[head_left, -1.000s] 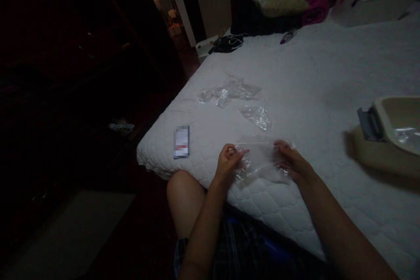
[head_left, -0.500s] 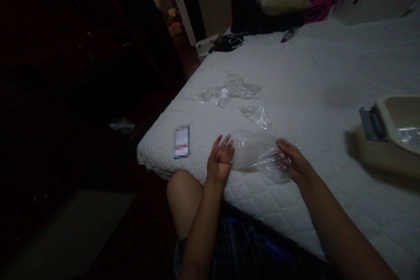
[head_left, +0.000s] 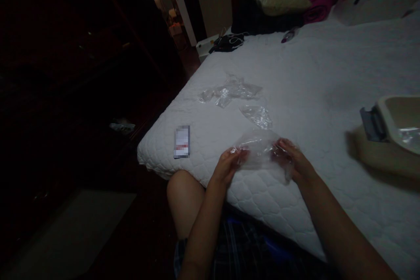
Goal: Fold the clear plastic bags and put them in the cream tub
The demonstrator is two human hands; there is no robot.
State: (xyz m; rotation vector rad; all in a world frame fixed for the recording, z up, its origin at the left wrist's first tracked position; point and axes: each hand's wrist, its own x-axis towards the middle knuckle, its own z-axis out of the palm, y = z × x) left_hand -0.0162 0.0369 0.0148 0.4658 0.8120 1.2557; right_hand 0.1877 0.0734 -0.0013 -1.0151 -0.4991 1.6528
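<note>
A clear plastic bag (head_left: 259, 151) stretches between my two hands, just above the near edge of the bed. My left hand (head_left: 231, 162) grips its left end, with some fingers seen through the film. At the other end my right hand (head_left: 290, 157) is closed on the plastic, its fingers partly behind the film. Just beyond lies a small crumpled clear plastic piece (head_left: 258, 116). Farther off on the white quilted cover (head_left: 295, 78) a larger clear plastic wrapper (head_left: 229, 90) is spread out.
A phone (head_left: 182, 141) lies near the bed's left corner. To the right stands a cream bin (head_left: 387, 153) with a grey latch and clear plastic inside. A pillow (head_left: 282, 1), a pink roll (head_left: 317, 8) and a white box (head_left: 374, 4) are at the far end.
My left hand has moved right and its open fingers have closed on the bag's left end. My right hand keeps its hold on the other end.
</note>
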